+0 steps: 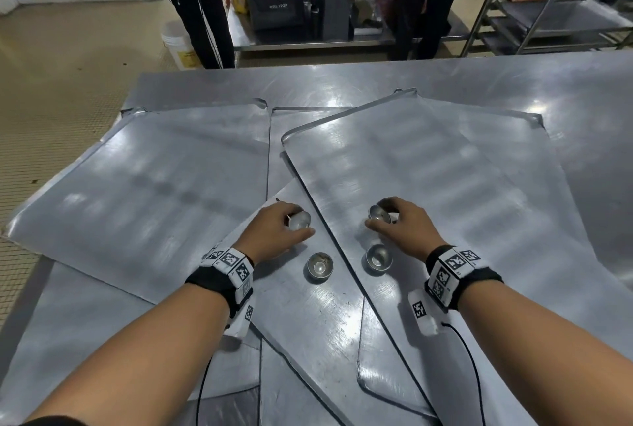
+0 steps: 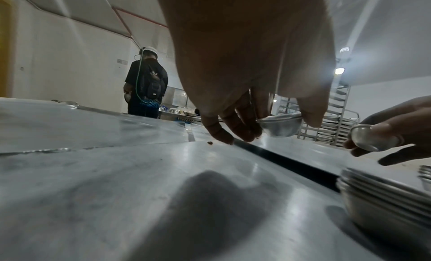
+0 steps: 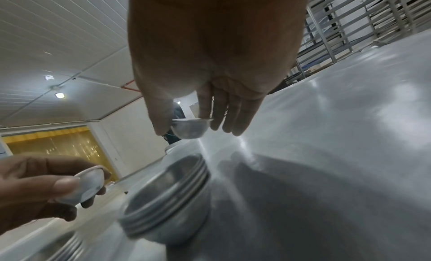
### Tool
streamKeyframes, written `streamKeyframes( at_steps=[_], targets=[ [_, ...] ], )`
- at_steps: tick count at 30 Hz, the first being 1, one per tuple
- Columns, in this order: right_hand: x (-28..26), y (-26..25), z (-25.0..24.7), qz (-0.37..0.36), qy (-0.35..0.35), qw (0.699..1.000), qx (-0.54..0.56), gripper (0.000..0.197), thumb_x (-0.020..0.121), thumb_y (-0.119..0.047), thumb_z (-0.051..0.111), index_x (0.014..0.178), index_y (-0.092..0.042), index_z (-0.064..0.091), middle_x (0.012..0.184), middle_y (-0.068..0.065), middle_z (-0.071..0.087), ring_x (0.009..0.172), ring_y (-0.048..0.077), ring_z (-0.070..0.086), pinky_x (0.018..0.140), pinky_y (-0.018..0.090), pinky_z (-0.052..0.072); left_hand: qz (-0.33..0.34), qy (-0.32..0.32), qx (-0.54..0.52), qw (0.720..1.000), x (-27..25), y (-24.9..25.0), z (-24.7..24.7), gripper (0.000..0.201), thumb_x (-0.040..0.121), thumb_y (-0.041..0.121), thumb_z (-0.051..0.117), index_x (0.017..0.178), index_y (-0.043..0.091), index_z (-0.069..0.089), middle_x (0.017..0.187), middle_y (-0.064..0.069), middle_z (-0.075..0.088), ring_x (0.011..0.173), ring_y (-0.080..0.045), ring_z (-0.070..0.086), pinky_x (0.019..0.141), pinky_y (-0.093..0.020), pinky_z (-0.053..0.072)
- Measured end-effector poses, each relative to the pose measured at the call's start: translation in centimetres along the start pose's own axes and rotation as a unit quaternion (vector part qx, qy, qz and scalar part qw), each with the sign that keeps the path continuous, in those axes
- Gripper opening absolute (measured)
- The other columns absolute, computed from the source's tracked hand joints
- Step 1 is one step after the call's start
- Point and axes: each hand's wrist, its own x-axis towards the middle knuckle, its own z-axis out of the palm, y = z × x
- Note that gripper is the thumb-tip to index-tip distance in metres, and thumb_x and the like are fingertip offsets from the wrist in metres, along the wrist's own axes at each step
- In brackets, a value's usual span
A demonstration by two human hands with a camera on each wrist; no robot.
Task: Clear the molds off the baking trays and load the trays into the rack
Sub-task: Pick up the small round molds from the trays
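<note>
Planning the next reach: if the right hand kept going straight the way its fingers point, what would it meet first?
Probably nothing soon: beyond the right hand and its small mold, only bare tray shows, though height above it is unclear.

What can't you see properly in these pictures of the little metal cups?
- Head view: how many cups sit in each stack is untellable from above.
- Head view: the left hand covers most of its cup.
- Right wrist view: the near stack is blurred.
- Left wrist view: the stack is cut off by the right edge.
</note>
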Motion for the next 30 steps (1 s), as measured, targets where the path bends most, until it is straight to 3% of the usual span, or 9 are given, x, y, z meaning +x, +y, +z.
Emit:
streamKeyframes(
  at_steps=[3, 6, 13, 19, 23, 30],
  targets=[
    [-1.7, 0.0, 0.2, 0.009, -0.007, 1.000, 0.025, 0.045, 0.074, -0.047, 0.081, 0.112, -0.028, 0.065, 0.116, -0.008, 0.066, 0.107, 0.012, 0.061, 0.094, 0.034, 0.051, 0.012, -0.035, -0.007, 0.999, -0.9, 0.8, 0.9, 0.052, 0.081, 0.048, 0.078, 0.124, 0.023, 0.064, 0.115, 0.011, 0.063, 0.102, -0.006, 0.058, 0.078, -0.011, 0.040],
    [-3.2, 0.4, 0.3, 0.012, -0.011, 0.999, 0.029, 0.046, 0.073, -0.045, 0.082, 0.111, -0.027, 0.064, 0.113, -0.011, 0.065, 0.106, 0.009, 0.061, 0.093, 0.030, 0.050, 0.024, -0.057, -0.004, 0.998, -1.7, 1.1, 1.9, 0.052, 0.079, 0.047, 0.080, 0.123, 0.023, 0.065, 0.117, 0.010, 0.063, 0.102, -0.005, 0.058, 0.078, -0.009, 0.039],
    [-6.1, 1.5, 1.2, 0.001, -0.023, 1.000, -0.006, 0.048, 0.073, -0.043, 0.081, 0.114, -0.029, 0.061, 0.107, -0.013, 0.067, 0.098, 0.006, 0.063, 0.076, 0.015, 0.045, 0.049, -0.083, 0.013, 0.995, -3.5, 1.4, 3.1, 0.051, 0.080, 0.046, 0.078, 0.123, 0.023, 0.064, 0.117, 0.010, 0.061, 0.102, -0.006, 0.059, 0.080, -0.011, 0.042],
    [-6.9, 2.1, 2.2, -0.007, -0.015, 0.999, -0.036, 0.051, 0.075, -0.044, 0.081, 0.120, -0.028, 0.061, 0.107, -0.012, 0.068, 0.098, 0.010, 0.064, 0.086, 0.028, 0.053, 0.047, -0.096, 0.032, 0.994, -4.2, 0.8, 3.9, 0.056, 0.078, 0.049, 0.078, 0.127, 0.025, 0.062, 0.119, 0.009, 0.061, 0.105, -0.008, 0.060, 0.094, -0.029, 0.052],
    [-7.1, 2.3, 2.6, -0.011, -0.014, 0.997, -0.069, 0.057, 0.077, -0.046, 0.080, 0.127, -0.028, 0.060, 0.113, -0.005, 0.069, 0.103, 0.016, 0.062, 0.090, 0.034, 0.051, 0.044, -0.101, 0.054, 0.992, -4.3, 0.5, 4.4, 0.064, 0.079, 0.051, 0.078, 0.134, 0.026, 0.057, 0.124, 0.006, 0.061, 0.111, -0.011, 0.057, 0.097, -0.030, 0.049],
    [-8.6, 2.1, 2.3, 0.013, 0.002, 0.998, -0.065, 0.054, 0.078, -0.039, 0.079, 0.126, -0.024, 0.061, 0.114, -0.006, 0.069, 0.104, 0.015, 0.064, 0.093, 0.036, 0.052, 0.050, -0.094, 0.062, 0.992, -4.1, 1.2, 4.6, 0.059, 0.077, 0.046, 0.078, 0.128, 0.025, 0.060, 0.122, 0.005, 0.063, 0.110, -0.015, 0.059, 0.095, -0.033, 0.050]
  ],
)
